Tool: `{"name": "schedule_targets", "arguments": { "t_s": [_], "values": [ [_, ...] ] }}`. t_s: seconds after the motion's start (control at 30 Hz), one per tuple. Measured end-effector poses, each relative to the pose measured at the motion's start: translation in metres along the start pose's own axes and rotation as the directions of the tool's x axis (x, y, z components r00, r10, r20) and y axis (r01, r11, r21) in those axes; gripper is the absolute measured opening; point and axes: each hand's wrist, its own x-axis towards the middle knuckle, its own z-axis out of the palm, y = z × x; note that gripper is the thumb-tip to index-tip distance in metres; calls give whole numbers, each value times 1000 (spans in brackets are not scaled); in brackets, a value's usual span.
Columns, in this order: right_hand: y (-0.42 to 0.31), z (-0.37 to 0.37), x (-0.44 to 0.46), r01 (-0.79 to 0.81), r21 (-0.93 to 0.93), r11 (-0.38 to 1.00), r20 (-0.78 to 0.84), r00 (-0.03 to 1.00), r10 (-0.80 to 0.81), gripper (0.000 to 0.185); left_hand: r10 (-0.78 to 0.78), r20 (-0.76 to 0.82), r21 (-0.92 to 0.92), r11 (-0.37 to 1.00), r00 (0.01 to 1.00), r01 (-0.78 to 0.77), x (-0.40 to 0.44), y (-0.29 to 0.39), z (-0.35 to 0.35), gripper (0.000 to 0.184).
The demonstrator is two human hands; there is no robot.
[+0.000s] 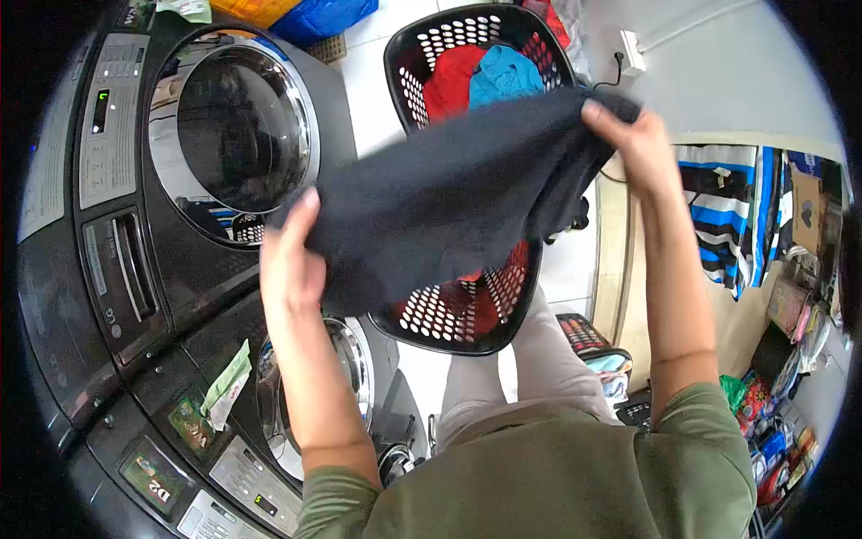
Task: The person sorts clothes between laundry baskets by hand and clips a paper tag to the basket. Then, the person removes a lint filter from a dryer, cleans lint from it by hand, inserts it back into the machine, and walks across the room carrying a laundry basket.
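A dark, nearly black piece of clothing is stretched out between my two hands; its exact kind is unclear. My left hand grips its left end, thumb on top. At the upper right, my right hand pinches the other end. Below the cloth stands a black laundry basket with rows of holes, partly covered by the cloth. Inside it lie a red garment and a blue garment, with more red fabric lower down.
Black washing machines with round glass doors line the left side. At right, striped cloth hangs near shelves of mixed items. A second basket sits on the floor by my legs. A plug and socket are on the wall.
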Motion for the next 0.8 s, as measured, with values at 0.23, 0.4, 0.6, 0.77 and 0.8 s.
{"name": "schedule_targets", "arguments": {
  "t_s": [0.23, 0.4, 0.6, 0.77, 0.8],
  "values": [
    [-33, -2, 59, 274, 258, 926, -124, 960, -249, 34, 186, 100, -118, 978, 977, -174, 71, 5, 85, 38],
    [51, 20, 62, 65, 10, 998, -74, 995, -65, 46, 57, 122, 289, 953, 991, -90, 89, -87, 99, 37],
    [160, 91, 3, 384, -556, 737, 85, 908, -409, 29, -58, 27, 326, 944, 998, 46, 73, -236, 7, 35],
    [335, 227, -52, 245, -533, 810, 581, 802, 140, 15, -590, -316, 78, 764, 743, 640, 43, -393, -91, 27],
    [382, 251, -57, 396, -581, 711, 602, 797, 48, 15, -607, -335, 94, 740, 721, 666, 37, -411, -101, 27]
  ]
}}
